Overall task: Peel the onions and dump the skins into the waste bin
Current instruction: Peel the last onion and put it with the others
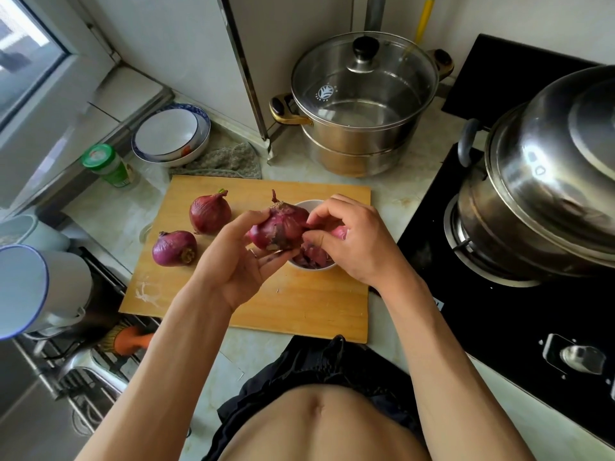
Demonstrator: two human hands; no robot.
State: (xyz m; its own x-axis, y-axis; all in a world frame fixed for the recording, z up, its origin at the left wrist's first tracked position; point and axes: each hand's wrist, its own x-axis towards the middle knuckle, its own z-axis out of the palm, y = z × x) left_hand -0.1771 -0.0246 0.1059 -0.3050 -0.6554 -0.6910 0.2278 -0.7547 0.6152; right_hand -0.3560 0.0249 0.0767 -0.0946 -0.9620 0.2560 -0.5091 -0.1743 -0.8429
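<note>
My left hand (233, 257) holds a red onion (278, 227) over the wooden cutting board (309, 304). My right hand (349, 237) pinches a strip of purple skin at the onion's right side. Directly below sits a small white bowl (307, 204) with purple skins (312, 256) in it, mostly hidden by my hands. Two more red onions lie on the board's left part, one further back (209, 212) and one nearer (173, 248). No waste bin is in view.
A steel steamer pot with a glass lid (362, 104) stands behind the board. A large steel pot (545, 181) sits on the black gas hob at the right. Stacked bowls (171, 134), a green-capped jar (108, 166), a cloth, mugs and a dish rack are at the left.
</note>
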